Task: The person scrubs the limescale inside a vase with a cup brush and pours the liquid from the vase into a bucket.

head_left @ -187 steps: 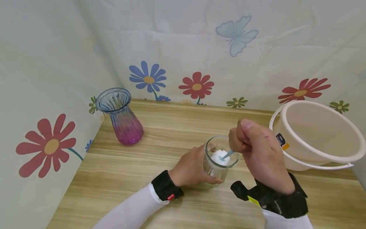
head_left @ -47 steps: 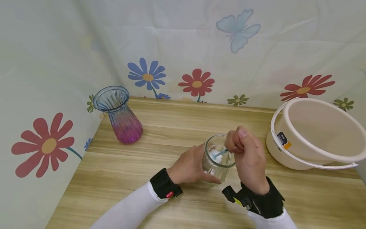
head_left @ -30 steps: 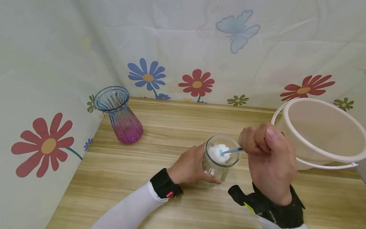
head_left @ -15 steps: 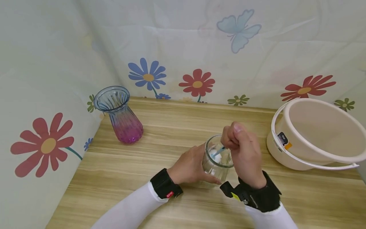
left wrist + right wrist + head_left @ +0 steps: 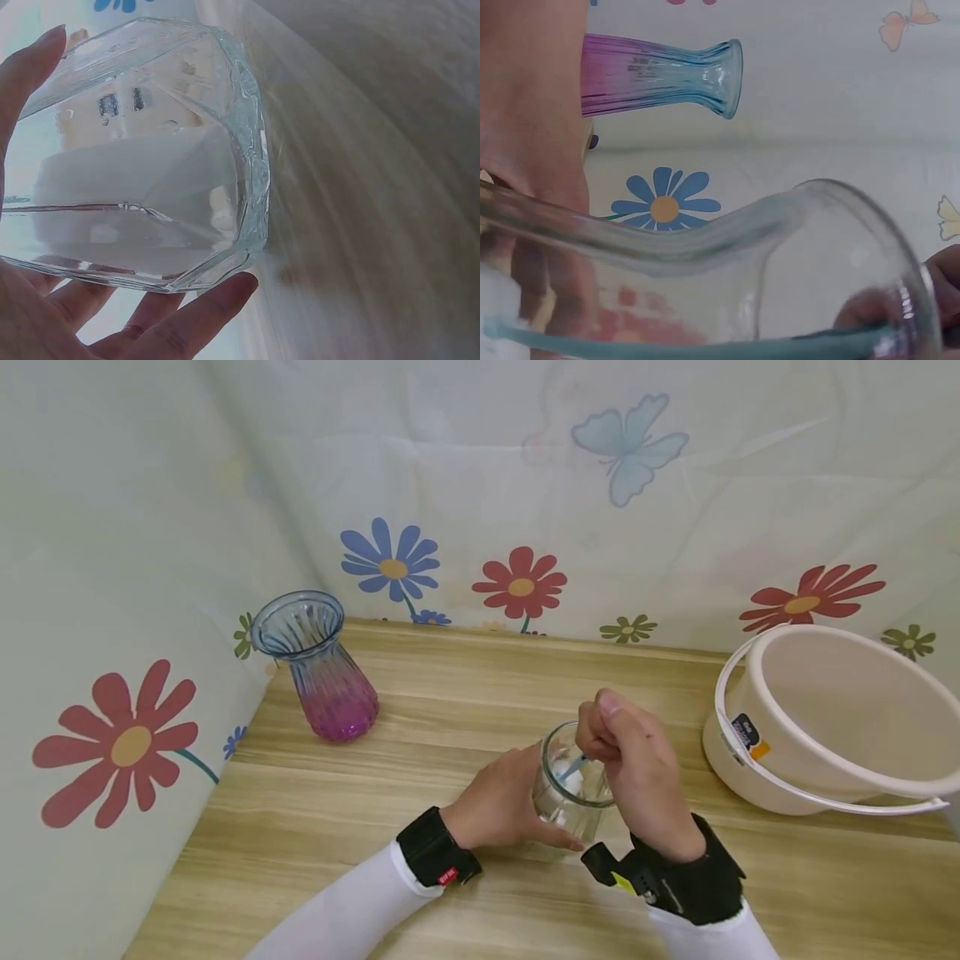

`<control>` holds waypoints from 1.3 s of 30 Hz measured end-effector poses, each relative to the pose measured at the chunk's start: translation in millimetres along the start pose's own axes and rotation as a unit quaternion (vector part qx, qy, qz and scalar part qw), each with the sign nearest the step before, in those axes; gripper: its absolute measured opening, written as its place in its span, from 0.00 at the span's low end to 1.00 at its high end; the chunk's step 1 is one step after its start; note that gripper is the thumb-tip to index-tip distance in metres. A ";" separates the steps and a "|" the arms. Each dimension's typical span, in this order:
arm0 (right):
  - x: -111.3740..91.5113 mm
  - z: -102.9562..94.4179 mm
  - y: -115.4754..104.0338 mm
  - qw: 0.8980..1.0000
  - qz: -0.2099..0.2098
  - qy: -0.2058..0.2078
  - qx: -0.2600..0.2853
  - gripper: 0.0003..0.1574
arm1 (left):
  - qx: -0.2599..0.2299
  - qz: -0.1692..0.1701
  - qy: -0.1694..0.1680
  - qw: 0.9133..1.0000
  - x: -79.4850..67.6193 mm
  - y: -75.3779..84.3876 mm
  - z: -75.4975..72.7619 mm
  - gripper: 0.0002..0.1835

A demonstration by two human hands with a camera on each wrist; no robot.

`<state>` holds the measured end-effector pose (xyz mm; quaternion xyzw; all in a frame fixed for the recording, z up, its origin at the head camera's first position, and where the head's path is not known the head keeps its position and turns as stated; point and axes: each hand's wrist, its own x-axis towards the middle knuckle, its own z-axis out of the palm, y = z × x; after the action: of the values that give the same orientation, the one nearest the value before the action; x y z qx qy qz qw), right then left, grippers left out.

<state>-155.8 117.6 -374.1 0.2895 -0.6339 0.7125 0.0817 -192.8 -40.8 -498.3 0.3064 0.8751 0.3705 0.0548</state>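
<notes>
My left hand [image 5: 498, 802] grips a clear glass jar [image 5: 567, 817] from its left side, thumb in front. In the left wrist view its fingers curl around the faceted lower end of the jar [image 5: 112, 208]. A white sponge head [image 5: 142, 176] shows through that glass. My right hand [image 5: 641, 768] is fisted on the light blue handle [image 5: 574, 766] of a sponge brush, over the right side of the jar's rim. The brush head is down inside the jar. In the right wrist view the handle [image 5: 705, 351] crosses behind the glass rim [image 5: 649, 251].
A blue-to-pink glass vase [image 5: 330, 685] stands at the back left of the wooden table [image 5: 450, 685]. To the right is a beige bucket [image 5: 795, 760] with a white handle [image 5: 825, 796] hanging at its front. A flower-printed sheet [image 5: 480, 460] closes off the back and left.
My right hand has drawn the sponge brush up toward the rim, out to the right, and pushed it down into the jar again. The left hand keeps its grip on the jar in place.
</notes>
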 end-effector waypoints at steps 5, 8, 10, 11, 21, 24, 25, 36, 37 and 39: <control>-2.5 -2.1 -9.7 1.000 -0.011 -0.008 0.015 0.24 | 0.006 0.007 0.003 1.000 0.3 0.9 -0.8 0.58; -4.1 -1.6 -17.5 0.999 -0.030 -0.009 0.027 0.24 | -0.001 0.006 0.001 1.000 -0.1 2.1 -1.6 0.58; -5.1 -1.3 -20.9 0.998 -0.049 -0.007 0.043 0.23 | -0.003 0.003 0.000 1.000 -0.4 2.6 -2.0 0.58; -5.6 -1.4 -22.3 0.997 -0.058 -0.005 0.052 0.23 | -0.004 0.002 0.000 1.000 -0.4 2.6 -2.0 0.58; -9.6 -6.6 -37.2 0.983 -0.149 -0.009 0.111 0.22 | 0.006 0.004 0.010 1.000 -0.4 2.7 -1.3 0.60; -10.6 -9.5 -42.0 0.977 -0.164 -0.015 0.139 0.22 | 0.012 0.001 0.011 1.000 -0.8 3.1 -1.1 0.63; -10.9 -10.6 -43.7 0.974 -0.168 -0.018 0.153 0.22 | 0.013 0.000 0.012 1.000 -0.9 3.3 -1.1 0.64; -26.3 -24.4 -57.2 0.938 -0.210 -0.008 0.277 0.18 | 0.004 -0.002 0.013 1.000 -2.2 4.4 -2.2 0.65; -27.4 -25.9 -57.3 0.934 -0.221 -0.011 0.279 0.18 | 0.002 -0.002 0.012 1.000 -2.3 4.4 -2.4 0.64; -29.5 -29.0 -58.8 0.928 -0.238 -0.021 0.287 0.18 | -0.001 -0.002 0.012 1.000 -2.9 4.3 -2.3 0.63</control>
<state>-112.2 163.3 -339.8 0.4577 -0.3165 0.8174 0.1492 -189.1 -41.6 -494.0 0.2999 0.8759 0.3751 0.0455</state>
